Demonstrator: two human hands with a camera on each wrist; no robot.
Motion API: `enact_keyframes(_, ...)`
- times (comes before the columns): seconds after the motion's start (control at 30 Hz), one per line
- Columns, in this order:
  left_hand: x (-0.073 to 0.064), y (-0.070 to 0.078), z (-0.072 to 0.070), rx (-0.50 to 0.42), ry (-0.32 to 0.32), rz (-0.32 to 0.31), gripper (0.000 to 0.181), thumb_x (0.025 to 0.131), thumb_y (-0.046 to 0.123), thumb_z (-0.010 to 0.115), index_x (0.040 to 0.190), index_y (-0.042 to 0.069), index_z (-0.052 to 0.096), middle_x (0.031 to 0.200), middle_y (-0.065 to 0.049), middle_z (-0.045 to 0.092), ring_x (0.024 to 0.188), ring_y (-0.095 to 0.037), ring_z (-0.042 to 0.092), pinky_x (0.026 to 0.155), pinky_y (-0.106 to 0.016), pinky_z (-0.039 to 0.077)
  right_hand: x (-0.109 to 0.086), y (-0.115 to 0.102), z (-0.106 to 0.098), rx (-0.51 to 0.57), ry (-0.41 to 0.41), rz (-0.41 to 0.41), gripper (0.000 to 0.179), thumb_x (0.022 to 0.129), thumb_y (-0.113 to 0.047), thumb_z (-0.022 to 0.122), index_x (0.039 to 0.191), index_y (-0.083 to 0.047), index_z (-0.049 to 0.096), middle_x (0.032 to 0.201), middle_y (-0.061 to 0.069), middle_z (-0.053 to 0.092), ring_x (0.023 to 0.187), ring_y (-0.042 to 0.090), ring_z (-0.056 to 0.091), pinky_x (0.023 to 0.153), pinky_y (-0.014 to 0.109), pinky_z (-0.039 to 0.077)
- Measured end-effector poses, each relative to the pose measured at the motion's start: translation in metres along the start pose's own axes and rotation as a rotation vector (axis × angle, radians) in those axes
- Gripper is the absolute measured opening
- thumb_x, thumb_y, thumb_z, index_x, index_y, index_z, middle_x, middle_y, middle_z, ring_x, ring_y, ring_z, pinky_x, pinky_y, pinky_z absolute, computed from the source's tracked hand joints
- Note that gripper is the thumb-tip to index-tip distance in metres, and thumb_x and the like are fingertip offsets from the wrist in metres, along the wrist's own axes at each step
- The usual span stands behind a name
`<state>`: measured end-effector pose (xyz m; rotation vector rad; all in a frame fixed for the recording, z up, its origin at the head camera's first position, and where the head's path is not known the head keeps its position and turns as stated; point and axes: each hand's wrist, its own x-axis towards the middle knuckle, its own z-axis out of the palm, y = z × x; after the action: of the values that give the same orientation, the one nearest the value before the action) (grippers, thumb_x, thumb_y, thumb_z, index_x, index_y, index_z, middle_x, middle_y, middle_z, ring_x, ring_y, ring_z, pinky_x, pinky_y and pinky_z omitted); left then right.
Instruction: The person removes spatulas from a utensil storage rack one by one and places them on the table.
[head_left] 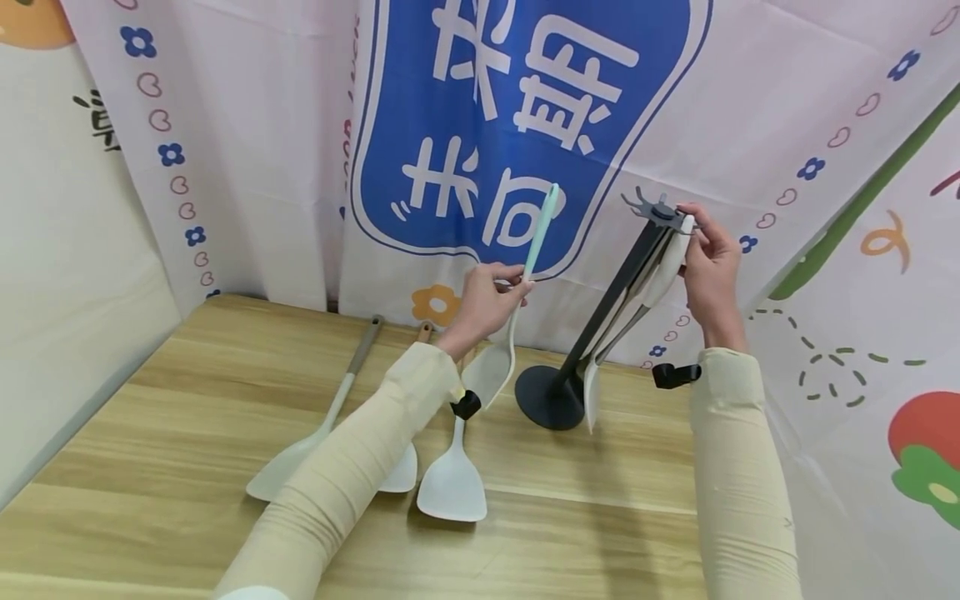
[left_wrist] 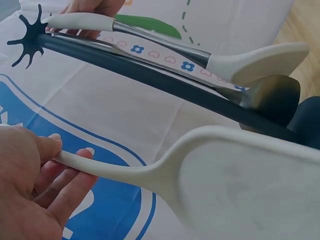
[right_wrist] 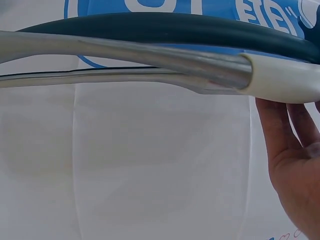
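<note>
My left hand (head_left: 483, 304) pinches a spatula (head_left: 542, 225) with a mint-green handle, low on the handle. Its broad pale head (left_wrist: 250, 180) points down and fills the lower right of the left wrist view. To the right, a black utensil stand (head_left: 609, 296) with a ring of hooks at its top leans in the head view. My right hand (head_left: 712, 267) is up at those hooks, fingers gripping the white handle of a hanging spatula (head_left: 670, 262) with a metal shaft and white head. Beside that hangs another metal-shafted utensil (left_wrist: 272, 102) with a dark, curved head.
On the wooden table (head_left: 150, 433) lie several spatulas: a grey-handled one (head_left: 285, 467) at left, one (head_left: 401, 473) mostly behind my left sleeve, and a white-headed one (head_left: 453, 487) nearer the middle. A printed curtain (head_left: 637, 75) hangs behind the table's back edge.
</note>
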<state>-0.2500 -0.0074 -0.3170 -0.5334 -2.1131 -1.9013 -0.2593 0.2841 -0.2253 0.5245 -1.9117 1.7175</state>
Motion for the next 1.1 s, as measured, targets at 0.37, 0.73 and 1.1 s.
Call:
enact_keyframes(0.37, -0.004, -0.006, -0.014, 0.043, 0.015, 0.004, 0.029, 0.094, 0.007, 0.073, 0.121, -0.003, 0.072, 0.092, -0.014, 0.069, 0.076, -0.027, 0.074, 0.075, -0.034, 0.062, -0.001, 0.003, 0.002, 0.013, -0.002, 0.000, 0.028, 0.106, -0.015, 0.054, 0.127, -0.013, 0.071, 0.073, 0.001, 0.055, 0.060, 0.010, 0.051, 0.050, 0.016, 0.049)
enact_keyframes(0.73, -0.013, -0.014, -0.030, 0.069, 0.017, -0.021, 0.031, 0.094, 0.009, 0.073, 0.123, -0.003, 0.071, 0.091, -0.015, 0.072, 0.076, -0.031, 0.074, 0.072, -0.034, 0.062, -0.006, 0.000, 0.003, -0.003, 0.013, 0.013, 0.027, 0.106, -0.014, 0.054, 0.127, -0.016, 0.072, 0.077, 0.000, 0.057, 0.062, 0.010, 0.052, 0.051, 0.015, 0.048)
enact_keyframes(1.1, -0.019, -0.024, -0.046, 0.091, 0.046, -0.028, 0.032, 0.093, 0.008, 0.074, 0.124, 0.000, 0.071, 0.091, -0.015, 0.071, 0.076, -0.032, 0.074, 0.067, -0.030, 0.060, -0.003, 0.000, 0.001, 0.005, 0.009, -0.004, 0.028, 0.106, -0.011, 0.053, 0.127, -0.014, 0.071, 0.077, 0.000, 0.061, 0.061, 0.009, 0.052, 0.049, 0.015, 0.047)
